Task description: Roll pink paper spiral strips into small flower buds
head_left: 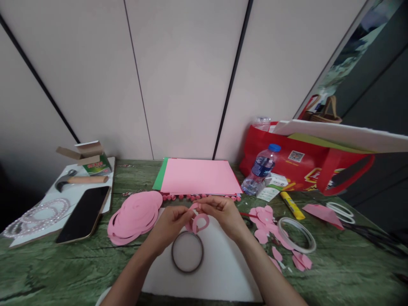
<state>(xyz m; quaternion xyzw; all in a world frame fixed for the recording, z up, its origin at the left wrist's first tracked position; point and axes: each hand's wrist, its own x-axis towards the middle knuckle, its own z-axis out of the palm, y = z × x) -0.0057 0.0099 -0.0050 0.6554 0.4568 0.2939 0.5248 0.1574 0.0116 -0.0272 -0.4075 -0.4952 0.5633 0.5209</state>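
Between my two hands is a curled pink paper strip [201, 222], looped below the fingers. My left hand [170, 221] pinches it from the left, and my right hand [223, 214] pinches it from the right, near its upper end. Just below the strip, a thin brown ring [187, 271] lies flat on a white board [223, 272]. Left of my left hand rests a stack of pink paper spirals [135, 216]. A row of small pink rolled pieces [174, 197] runs behind my hands.
Pink and green sheets [200, 176] lie at the back. To the right are a water bottle [261, 170], red bag [287, 159], glue stick [292, 205], tape roll [314, 246], pink petals [264, 219] and scissors [376, 238]. A phone [84, 214], hammer [83, 179] and beads [38, 216] lie left.
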